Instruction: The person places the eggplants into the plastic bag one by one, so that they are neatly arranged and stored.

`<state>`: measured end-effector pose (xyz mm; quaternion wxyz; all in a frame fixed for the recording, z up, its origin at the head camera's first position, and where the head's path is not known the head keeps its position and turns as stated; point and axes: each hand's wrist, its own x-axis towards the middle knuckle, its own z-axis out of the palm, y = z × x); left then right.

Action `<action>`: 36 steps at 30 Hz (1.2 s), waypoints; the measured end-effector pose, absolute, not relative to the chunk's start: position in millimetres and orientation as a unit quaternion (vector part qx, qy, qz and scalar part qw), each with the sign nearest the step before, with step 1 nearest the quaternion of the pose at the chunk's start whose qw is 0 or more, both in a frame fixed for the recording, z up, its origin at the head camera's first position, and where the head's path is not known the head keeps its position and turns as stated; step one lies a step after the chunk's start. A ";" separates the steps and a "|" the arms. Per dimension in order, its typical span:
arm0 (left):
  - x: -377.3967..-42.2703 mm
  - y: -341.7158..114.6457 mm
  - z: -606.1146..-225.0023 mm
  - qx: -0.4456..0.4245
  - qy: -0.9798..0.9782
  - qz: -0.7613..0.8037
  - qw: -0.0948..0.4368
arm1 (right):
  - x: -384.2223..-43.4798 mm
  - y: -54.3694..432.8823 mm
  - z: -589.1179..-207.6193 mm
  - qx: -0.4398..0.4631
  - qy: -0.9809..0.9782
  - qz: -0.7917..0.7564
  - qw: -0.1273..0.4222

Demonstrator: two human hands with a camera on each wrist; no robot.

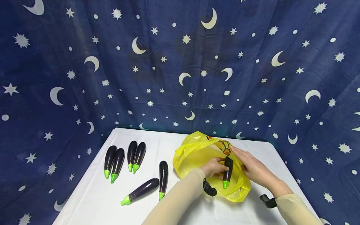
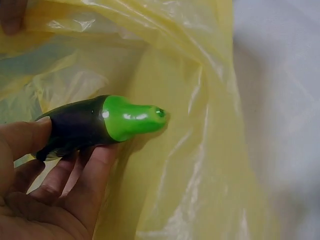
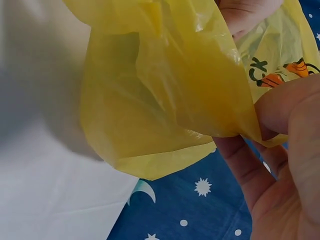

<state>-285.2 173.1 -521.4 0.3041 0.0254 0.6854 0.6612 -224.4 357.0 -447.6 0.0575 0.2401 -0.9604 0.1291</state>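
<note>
My left hand (image 1: 215, 168) grips a dark purple eggplant (image 1: 228, 170) by its body, at the mouth of a yellow plastic bag (image 1: 188, 159). In the left wrist view the thumb and fingers curl round the eggplant (image 2: 75, 122), its green stem end pointing away from the palm over the yellow film. My right hand (image 1: 257, 167) is at the bag's right side. Up close in the right wrist view, its thumb and fingers pinch the edge of the bag (image 3: 195, 100), which has printed orange and black figures.
Two pairs of eggplants lie at the left of the white table (image 1: 92, 193), one pair (image 1: 114, 163) nearer the edge and another pair (image 1: 136, 156) beside it. Closer to the bag are a slanted eggplant (image 1: 142, 190) and an upright-lying one (image 1: 163, 178). A blue star-patterned cloth (image 1: 168, 78) hangs behind.
</note>
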 end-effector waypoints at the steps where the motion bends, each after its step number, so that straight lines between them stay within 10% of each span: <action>1: -284.8 174.0 -521.7 0.027 0.686 0.661 0.304 | -224.4 356.9 -448.0 0.239 -0.960 0.131 0.058; 36: -269.9 150.6 -504.7 0.110 0.697 0.632 0.321 | -224.2 355.4 -450.8 0.213 -0.966 0.140 0.039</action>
